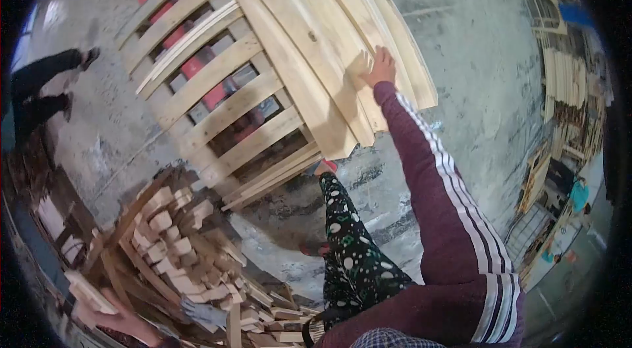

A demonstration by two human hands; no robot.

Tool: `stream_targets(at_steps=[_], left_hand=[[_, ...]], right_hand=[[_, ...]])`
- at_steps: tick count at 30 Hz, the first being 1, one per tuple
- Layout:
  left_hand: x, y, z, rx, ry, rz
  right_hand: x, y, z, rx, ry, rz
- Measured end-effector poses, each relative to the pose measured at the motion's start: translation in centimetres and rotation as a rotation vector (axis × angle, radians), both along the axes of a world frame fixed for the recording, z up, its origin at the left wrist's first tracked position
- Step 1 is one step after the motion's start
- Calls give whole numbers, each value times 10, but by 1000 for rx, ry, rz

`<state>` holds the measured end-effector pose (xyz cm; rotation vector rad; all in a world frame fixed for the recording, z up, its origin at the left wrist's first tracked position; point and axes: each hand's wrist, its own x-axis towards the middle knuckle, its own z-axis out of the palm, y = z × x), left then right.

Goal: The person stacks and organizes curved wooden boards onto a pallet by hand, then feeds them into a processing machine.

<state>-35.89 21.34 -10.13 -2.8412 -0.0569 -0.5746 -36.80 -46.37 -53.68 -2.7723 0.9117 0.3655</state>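
Boards [289, 78] side by side along right edge of slatted frame [230, 113], right hand [381, 70] spread on top; left hand [128, 323] closed round wood piece [89, 292] beside woodpile [174, 249]. Apparently steadying; for any lift, grip needed beneath board edge.

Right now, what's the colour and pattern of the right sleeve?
Maroon, with white stripes running along the right sleeve; best seen in the head view.

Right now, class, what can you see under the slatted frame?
Through gaps in the slatted frame, red parts and darker, unclear shapes show. Whatever lies beneath the boards on top is covered and cannot be seen.
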Motion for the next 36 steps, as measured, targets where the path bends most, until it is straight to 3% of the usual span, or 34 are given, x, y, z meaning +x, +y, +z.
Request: stream_targets(at_steps=[2, 4, 6, 8, 9, 11, 13, 14, 16, 18, 20, 22, 23, 24, 25, 28, 30, 32, 34, 36], left_hand=[[-11, -78, -29, -264, 523, -107], [-36, -126, -71, -282, 815, -181], [-75, -128, -107, -498, 1104, 61], [-131, -114, -136, -718, 1205, 352], [-152, -110, -144, -845, 1266, 401], [-204, -91, -158, -964, 1323, 459], [-253, -67, -165, -1511, 1053, 968], [-251, -67, -156, -1502, 1050, 974], [-248, -71, -135, -1389, 1305, 880], [-250, -88, -133, -1285, 1323, 880], [-220, -131, -127, -1218, 1317, 867], [-208, -168, -145, -1321, 1223, 563], [-191, -198, -146, -1257, 1239, 430], [-163, -238, -137, -1346, 1221, 409], [-142, -266, -140, -1358, 1193, 241], [-125, -319, -142, -1475, 998, 179], [-111, -318, -116, -1495, 810, 231], [-99, -301, -59, -1053, 841, 444], [-121, -255, -27, -989, 586, 452], [-145, -199, 22, -951, 535, 405]], right_hand=[[6, -53, -30, -36, -44, -60], [10, -98, -44, 56, 21, -153], [11, -132, -71, 154, 90, -238], [12, -155, -105, 246, 75, -111], [19, -150, -104, 261, -79, -66], [34, -135, -90, 262, -72, -124], [36, -130, -76, 325, -109, -170], [27, -129, -72, 334, -105, -171], [16, -122, -54, 423, -108, -207], [10, -83, -14, 319, -142, -190], [-10, -47, 26, 611, -235, -339], [-40, -14, 47, 784, -246, -462], [-35, 26, 103, 990, -296, -614], [-51, 53, 113, 1056, -348, -694], [-59, 79, 129, 1163, -412, -703], [-66, 170, 195, 1429, -522, -776], [-59, 223, 259, 1559, -572, -748], [-66, 262, 288, 1654, -531, -595], [-81, 289, 319, 1738, -493, -440], [-90, 285, 350, 1131, -510, 423]])
